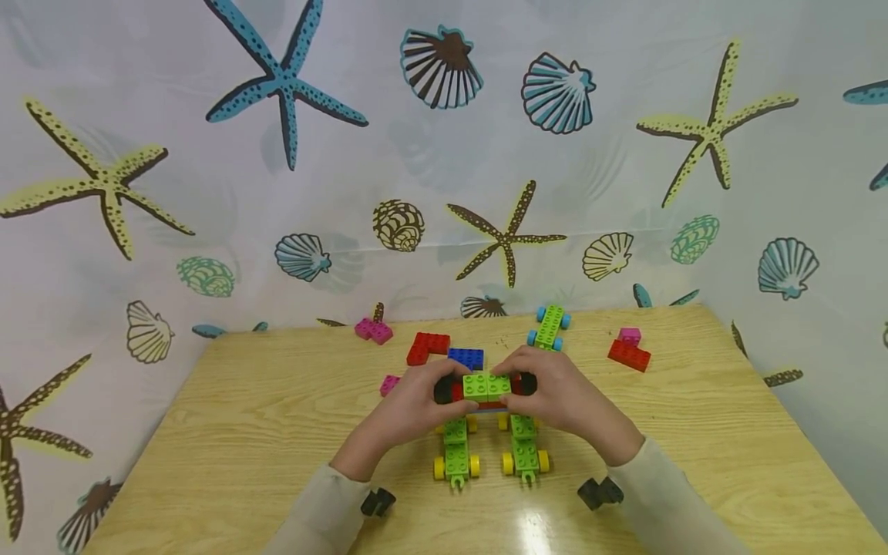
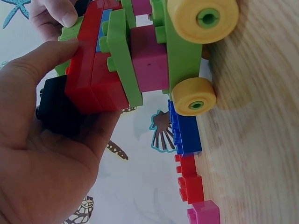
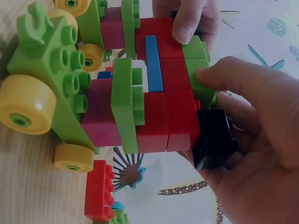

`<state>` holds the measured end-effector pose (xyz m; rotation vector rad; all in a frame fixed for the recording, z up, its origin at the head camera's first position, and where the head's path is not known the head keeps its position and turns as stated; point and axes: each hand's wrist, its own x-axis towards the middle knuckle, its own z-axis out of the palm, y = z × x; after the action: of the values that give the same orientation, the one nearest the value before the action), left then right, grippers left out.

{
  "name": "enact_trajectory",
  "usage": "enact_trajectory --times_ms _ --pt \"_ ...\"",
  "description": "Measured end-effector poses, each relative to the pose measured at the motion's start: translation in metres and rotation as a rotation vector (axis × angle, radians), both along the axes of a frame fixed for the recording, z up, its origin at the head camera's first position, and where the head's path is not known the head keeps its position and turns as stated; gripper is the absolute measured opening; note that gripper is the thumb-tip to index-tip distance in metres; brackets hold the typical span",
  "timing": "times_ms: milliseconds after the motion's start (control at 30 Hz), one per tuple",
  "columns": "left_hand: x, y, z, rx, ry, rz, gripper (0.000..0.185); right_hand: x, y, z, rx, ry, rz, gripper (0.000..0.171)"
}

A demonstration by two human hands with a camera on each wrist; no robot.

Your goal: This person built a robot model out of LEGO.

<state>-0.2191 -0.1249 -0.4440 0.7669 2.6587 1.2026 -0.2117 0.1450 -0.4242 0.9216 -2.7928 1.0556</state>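
Note:
My left hand (image 1: 409, 405) and right hand (image 1: 560, 393) grip the two ends of a toy brick build, thumbs nearer me. Light green bricks (image 1: 486, 387) top it, over red bricks (image 3: 178, 102) with a thin blue piece (image 3: 153, 63) showing. A black brick (image 2: 57, 105) sits within the left hand's grasp; another black brick (image 3: 216, 139) lies against the right hand. Lower down come green bricks (image 2: 122, 60) and pink bricks (image 2: 149, 58). Beneath stand two green wheeled bases, the left base (image 1: 456, 460) and right base (image 1: 525, 456), both with yellow wheels. My hands hide part of the build.
Behind the build lie a blue brick (image 1: 466, 358), red bricks (image 1: 425, 347) and pink bricks (image 1: 373, 331). A green base with blue wheels (image 1: 550, 327) stands at the back. Farther right are a red brick (image 1: 629, 355) and a pink one (image 1: 630, 336). A patterned curtain (image 1: 430, 169) borders the wooden table (image 1: 277, 408).

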Motion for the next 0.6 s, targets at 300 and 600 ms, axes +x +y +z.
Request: enact_trajectory --times_ms 300,600 --pt "0.001 0.0 0.002 -0.014 -0.015 0.013 0.039 -0.005 0.006 -0.009 -0.171 -0.207 -0.034 0.036" --pt "0.001 0.001 0.001 -0.026 -0.006 0.02 0.041 -0.01 0.006 -0.016 -0.261 -0.285 -0.023 0.029"
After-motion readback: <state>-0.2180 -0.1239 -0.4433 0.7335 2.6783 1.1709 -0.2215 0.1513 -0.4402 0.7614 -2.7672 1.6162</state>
